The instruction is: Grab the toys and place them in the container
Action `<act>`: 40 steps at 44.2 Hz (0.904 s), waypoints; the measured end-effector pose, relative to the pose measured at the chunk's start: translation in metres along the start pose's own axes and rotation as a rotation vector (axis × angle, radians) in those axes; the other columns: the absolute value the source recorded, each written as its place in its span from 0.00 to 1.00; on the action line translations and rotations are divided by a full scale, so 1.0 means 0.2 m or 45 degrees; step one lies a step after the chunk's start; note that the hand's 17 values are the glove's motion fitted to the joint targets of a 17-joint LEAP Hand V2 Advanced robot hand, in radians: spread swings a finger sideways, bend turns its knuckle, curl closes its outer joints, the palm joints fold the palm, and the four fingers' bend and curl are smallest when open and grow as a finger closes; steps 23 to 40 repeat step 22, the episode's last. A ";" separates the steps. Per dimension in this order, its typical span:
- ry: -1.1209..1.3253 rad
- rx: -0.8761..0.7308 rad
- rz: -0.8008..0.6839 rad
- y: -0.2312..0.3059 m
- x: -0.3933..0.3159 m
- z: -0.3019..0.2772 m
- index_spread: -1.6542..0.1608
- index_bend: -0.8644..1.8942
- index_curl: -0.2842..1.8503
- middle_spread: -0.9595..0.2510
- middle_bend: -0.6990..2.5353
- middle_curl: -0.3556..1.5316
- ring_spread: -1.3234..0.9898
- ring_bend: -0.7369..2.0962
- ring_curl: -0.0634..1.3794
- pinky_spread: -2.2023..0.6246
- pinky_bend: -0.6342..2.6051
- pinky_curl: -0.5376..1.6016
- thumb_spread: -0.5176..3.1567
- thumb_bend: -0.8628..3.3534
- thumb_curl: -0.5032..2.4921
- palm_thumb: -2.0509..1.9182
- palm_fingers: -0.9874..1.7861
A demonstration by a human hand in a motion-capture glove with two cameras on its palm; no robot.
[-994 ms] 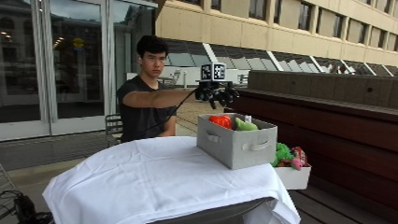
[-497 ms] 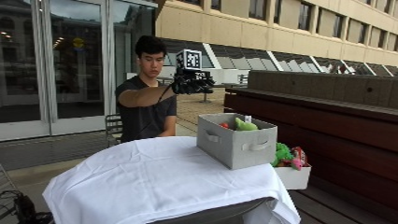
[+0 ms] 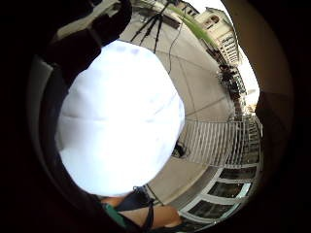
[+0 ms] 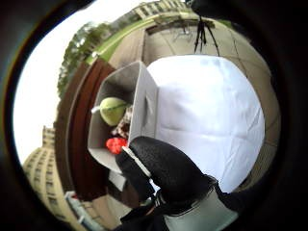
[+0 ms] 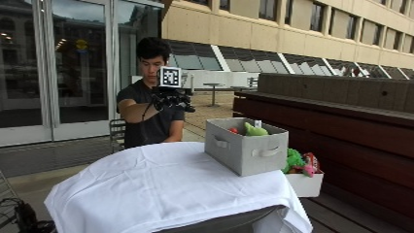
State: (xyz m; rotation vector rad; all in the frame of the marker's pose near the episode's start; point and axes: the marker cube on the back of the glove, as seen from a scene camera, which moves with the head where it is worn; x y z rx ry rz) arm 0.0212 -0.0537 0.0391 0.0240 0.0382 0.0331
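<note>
In the outside view my gloved right hand (image 5: 170,100) is raised in front of my chest, well back from the grey fabric container (image 5: 246,148) on the white-clothed table (image 5: 155,187). The hand holds nothing and its fingers hang relaxed. A green toy (image 5: 255,129) and a red toy (image 5: 232,130) poke above the container's rim. The thumb side palm view looks down into the container (image 4: 144,91) at the green toy (image 4: 113,109) and the red toy (image 4: 116,144), with a gloved finger (image 4: 168,168) in front. The little finger side view shows the white cloth (image 3: 121,126) below.
A low white box (image 5: 304,183) stands beside the table's right end with green and pink toys (image 5: 301,161) in it. A dark wooden bench wall (image 5: 336,121) runs behind the container. A chair back (image 5: 116,133) is beside me.
My right hand has drawn back from above the container toward my chest, empty. The toys in the container have stayed put.
</note>
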 end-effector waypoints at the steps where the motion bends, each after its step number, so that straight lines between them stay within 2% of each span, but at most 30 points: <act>1: 0.009 -0.002 0.027 0.01 0.01 0.02 0.74 0.37 0.25 0.71 0.30 0.46 0.51 0.50 0.26 0.73 0.56 0.41 0.40 0.18 0.22 0.48 0.35; 7: 0.070 0.046 -0.078 0.04 0.12 0.12 0.74 0.37 0.26 0.72 0.30 0.46 0.52 0.48 0.25 0.74 0.54 0.41 0.41 0.18 0.22 0.48 0.34; 14: 0.068 -0.140 0.075 0.17 0.17 0.15 0.74 0.37 0.26 0.72 0.29 0.45 0.53 0.45 0.23 0.75 0.54 0.41 0.41 0.18 0.22 0.49 0.33; 40: 0.049 -0.127 0.085 0.18 0.23 0.18 0.74 0.37 0.26 0.73 0.29 0.44 0.54 0.43 0.22 0.76 0.53 0.40 0.42 0.19 0.22 0.49 0.33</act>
